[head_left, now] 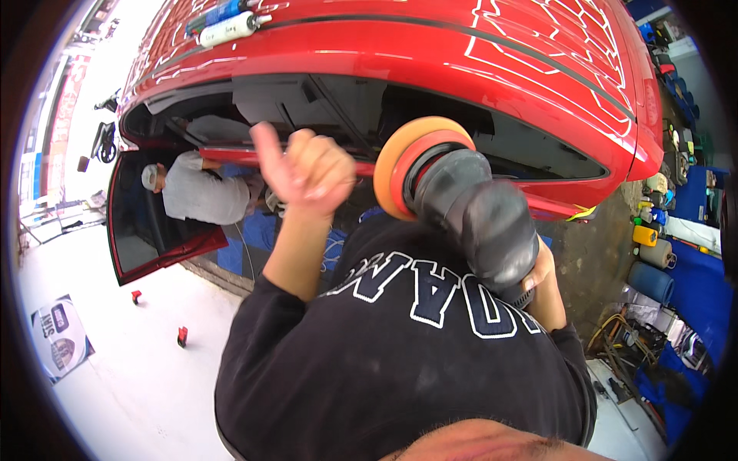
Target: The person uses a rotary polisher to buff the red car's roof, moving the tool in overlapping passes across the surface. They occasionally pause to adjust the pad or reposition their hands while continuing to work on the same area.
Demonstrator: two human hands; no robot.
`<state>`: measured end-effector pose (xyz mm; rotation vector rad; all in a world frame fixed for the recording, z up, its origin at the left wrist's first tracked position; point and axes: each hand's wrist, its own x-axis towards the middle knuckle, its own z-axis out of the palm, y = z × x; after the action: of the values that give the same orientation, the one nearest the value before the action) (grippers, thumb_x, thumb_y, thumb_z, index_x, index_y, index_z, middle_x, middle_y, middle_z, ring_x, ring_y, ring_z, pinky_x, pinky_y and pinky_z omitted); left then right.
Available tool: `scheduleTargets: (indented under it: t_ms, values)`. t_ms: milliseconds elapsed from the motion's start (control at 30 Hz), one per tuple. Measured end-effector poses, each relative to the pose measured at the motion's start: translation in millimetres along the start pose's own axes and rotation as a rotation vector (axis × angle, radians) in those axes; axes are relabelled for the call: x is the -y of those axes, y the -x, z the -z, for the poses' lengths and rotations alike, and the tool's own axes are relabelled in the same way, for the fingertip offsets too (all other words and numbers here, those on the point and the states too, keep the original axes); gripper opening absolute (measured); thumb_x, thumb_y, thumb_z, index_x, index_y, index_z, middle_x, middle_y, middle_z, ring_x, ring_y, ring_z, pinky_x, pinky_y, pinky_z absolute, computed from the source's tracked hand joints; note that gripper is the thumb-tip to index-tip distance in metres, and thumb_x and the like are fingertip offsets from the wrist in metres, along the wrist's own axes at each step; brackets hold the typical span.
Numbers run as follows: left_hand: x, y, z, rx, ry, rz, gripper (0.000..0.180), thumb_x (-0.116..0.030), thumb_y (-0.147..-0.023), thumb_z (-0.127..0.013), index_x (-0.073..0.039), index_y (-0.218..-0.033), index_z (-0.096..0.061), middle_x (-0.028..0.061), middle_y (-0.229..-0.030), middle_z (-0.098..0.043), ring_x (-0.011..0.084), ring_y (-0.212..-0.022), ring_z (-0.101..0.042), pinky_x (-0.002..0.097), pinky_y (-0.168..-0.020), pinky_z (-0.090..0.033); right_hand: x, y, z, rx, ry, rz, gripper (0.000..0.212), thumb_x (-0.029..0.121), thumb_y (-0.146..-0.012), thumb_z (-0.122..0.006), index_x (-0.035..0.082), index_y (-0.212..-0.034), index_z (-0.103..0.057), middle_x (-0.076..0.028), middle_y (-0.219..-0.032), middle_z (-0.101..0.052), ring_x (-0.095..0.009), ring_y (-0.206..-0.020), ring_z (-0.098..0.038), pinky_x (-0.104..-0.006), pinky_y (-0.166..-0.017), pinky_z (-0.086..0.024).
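Note:
My right hand (543,274) grips a black power polisher (480,219), its fingers mostly hidden behind the tool's body. The polisher's round orange foam pad (390,173) with a red backing rim is tilted up toward the side of a red car (430,50). In the view it overlaps the dark side windows (507,146); I cannot tell whether it touches them. My left hand (314,173) is raised beside the pad, apart from the tool. Its fingers curl toward the palm, the thumb sticks out, and nothing shows in it.
A white bottle (228,29) and a blue bottle (223,11) lie on the car roof. At left, another person in a grey shirt (206,188) leans in by an open car door (157,223). Small red objects (182,336) stand on the white floor. Assorted containers (652,253) and a blue cylinder (651,283) line the right.

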<state>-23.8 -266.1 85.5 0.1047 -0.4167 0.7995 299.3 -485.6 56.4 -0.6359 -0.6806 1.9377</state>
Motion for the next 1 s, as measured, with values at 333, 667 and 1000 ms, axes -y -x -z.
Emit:
scheduleTargets:
  t_ms: [333, 667, 1000]
  values:
    - [-27.7, 10.3, 43.6, -0.504, -0.333, -0.126, 0.070, -0.068, -0.108, -0.033, -0.010, -0.084, -0.064, 0.0045, -0.082, -0.060, 0.0180, -0.056, -0.047, 0.0367, -0.068, -0.042, -3.5, 4.3, 5.8, -0.098, 0.034, -0.093, 0.116, 0.022, -0.040, -0.093, -0.013, -0.142, -0.052, -0.022, -0.127, -0.070, -0.031, -0.114, -0.071, -0.0382, -0.103, -0.051]
    - [11.0, 3.5, 1.4, -0.203, -1.525, 0.010, 0.052, -0.051, -0.110, -0.050, -0.001, -0.106, -0.063, 0.0134, -0.095, -0.067, 0.0209, -0.081, -0.067, 0.0458, -0.092, -0.055, -7.8, -7.6, 6.0, -0.185, -0.004, -0.033, 0.105, 0.028, -0.046, -0.093, -0.011, -0.137, -0.056, -0.021, -0.121, -0.071, -0.031, -0.103, -0.074, -0.0379, -0.096, -0.056]
    - [62.6, -98.9, 25.5, -0.603, -1.353, -0.343, 0.052, -0.008, -0.088, -0.083, -0.002, -0.132, -0.057, 0.0093, -0.105, -0.067, 0.0150, -0.091, -0.066, 0.0323, -0.082, -0.057, 58.5, -119.2, -20.9, -0.228, 0.327, -0.155, 0.089, 0.052, -0.077, -0.083, -0.012, -0.132, -0.055, -0.021, -0.105, -0.074, -0.027, -0.089, -0.075, -0.0380, -0.079, -0.063]
